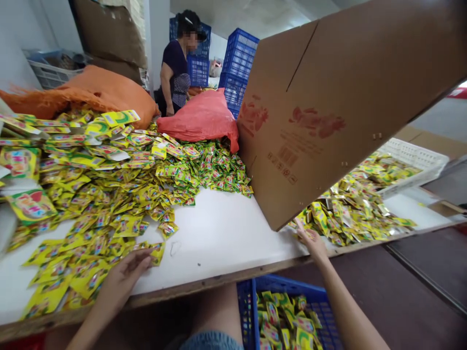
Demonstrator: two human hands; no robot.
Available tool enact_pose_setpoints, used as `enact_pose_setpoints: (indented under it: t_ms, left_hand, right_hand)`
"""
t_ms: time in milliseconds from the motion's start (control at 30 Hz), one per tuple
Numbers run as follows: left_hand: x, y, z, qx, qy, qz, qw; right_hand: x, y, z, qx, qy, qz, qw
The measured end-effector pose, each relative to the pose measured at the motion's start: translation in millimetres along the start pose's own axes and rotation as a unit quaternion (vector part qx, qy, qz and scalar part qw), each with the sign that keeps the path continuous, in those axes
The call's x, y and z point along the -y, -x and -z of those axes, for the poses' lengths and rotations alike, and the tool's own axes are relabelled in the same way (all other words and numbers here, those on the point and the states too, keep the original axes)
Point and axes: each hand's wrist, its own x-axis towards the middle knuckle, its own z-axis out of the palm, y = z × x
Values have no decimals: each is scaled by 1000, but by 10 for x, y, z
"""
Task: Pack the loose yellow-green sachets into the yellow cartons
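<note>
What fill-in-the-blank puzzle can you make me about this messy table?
The big box is coloured ____. The tabletop is coloured ____. The basket of packets below it is coloured ____. The camera wearer's hand nearer the box is the ____ one.

Missing words: brown; white; blue; right.

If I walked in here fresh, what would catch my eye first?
Probably the large cardboard box looming at an angle over the right half of the white table. Next, the sprawl of yellow packets heaped across the left side, near the left hand. Behind them slump an orange sack and a red one.
</note>
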Motion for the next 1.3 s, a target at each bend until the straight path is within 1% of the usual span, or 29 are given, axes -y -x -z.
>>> enact_pose_setpoints:
  t_ms: [67,100,133,167,200,267,300,333,400,467,533,600,700,800,1067,1300]
  left_hand:
    - [-23,-2,-17,-2,7,6,1000]
    - [-36,-1,-27,-5,9,9,1000]
    - [-50,2,-35,-9,9,11,1000]
    - [-63,5,-43,-13,8,12,1000]
    - [-73,10,-48,-17,5,13,1000]
    - [-86,21,-51,-19,-2,8,1000]
    - [-89,27,-50,-19,-5,6,1000]
    - [-89,32,-48,-18,-8,3,1000]
    - [-87,38,-44,-17,-11,-1,1000]
    - [-81,38,-41,-18,-14,-3,1000]
    - [-67,35,-37,-15,-20,-7,1000]
    - [-45,32,-30,-8,-26,-12,1000]
    - [-12,31,-20,-5,-35,-14,999]
    - [-4,31,-19,-9,-34,-10,999]
    - [-11,29,-21,-9,-35,-14,999]
    - [2,37,-22,-12,-31,-11,999]
  right_hand:
    - [9,23,31,12,-74,-11,997]
    - [17,49,45,23,-120,-15,992]
    - [28,82,58,43,-185,-24,981]
    - [39,116,71,72,-268,-39,960]
    - [52,149,81,105,-356,-58,927]
    - [72,196,92,165,-496,-102,846]
    - [77,205,88,183,-527,-121,821]
    - [77,204,78,194,-529,-135,815]
    - [61,174,39,201,-507,-150,825]
    - [25,114,-16,203,-482,-149,839]
    - [-19,36,-69,191,-462,-140,855]
    - [-52,-48,-104,172,-452,-140,864]
    - [-61,-166,-112,140,-461,-154,863]
    - [-27,-253,-99,127,-464,-160,862]
    - [40,-370,-154,148,-435,-151,875]
    - [43,-345,-146,149,-437,-148,875]
